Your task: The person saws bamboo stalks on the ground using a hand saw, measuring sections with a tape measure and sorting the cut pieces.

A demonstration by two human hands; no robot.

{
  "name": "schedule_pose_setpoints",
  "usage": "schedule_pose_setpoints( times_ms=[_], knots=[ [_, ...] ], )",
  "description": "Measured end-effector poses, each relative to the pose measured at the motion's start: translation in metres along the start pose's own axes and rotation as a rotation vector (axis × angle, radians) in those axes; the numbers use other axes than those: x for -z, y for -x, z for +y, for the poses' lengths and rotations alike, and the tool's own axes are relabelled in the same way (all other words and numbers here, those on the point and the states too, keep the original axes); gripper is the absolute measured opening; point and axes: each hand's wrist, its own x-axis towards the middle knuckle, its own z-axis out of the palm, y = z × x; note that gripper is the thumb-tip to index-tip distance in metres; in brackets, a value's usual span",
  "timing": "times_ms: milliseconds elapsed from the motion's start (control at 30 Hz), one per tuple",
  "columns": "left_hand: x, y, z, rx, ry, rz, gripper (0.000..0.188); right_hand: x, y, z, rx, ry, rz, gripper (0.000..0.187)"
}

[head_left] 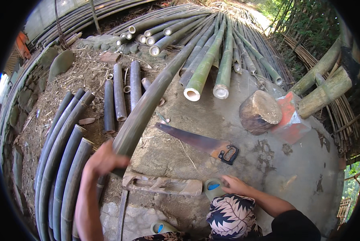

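With the handsaw (200, 142) as landmark, the long bamboo pole (147, 106) slants just to its left, its near end by the person's left hand (105, 158). That hand lies against the pole, but blur leaves it unclear whether the fingers close around it. The right hand (233, 185), nearer the person than the saw, has loosely extended fingers and holds nothing visible. To handle the pole well, the person should probably support its weight with a full palm, turn it slowly, and keep the fingers from being pinched beneath. Counted: one saw; one slanting pole; one hollowed wooden block (162, 185) on the saw's near side; one cut stump (260, 112) beyond its right; at least five bamboo lengths (69, 160) well left.
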Motion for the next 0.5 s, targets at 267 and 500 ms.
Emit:
schedule_pose_setpoints(
  times_ms=[267, 500],
  knots=[
    [-0.05, 0.35, -0.167, 0.409, -0.177, 0.031, 0.101, 0.044, -0.227, -0.176, 0.199, -1.11, -0.014, 0.103],
    [-0.149, 0.68, -0.456, 1.056, -0.501, -0.232, 0.118, -0.015, -0.299, -0.285, 0.106, -1.403, 0.141, 0.108]
  ],
)
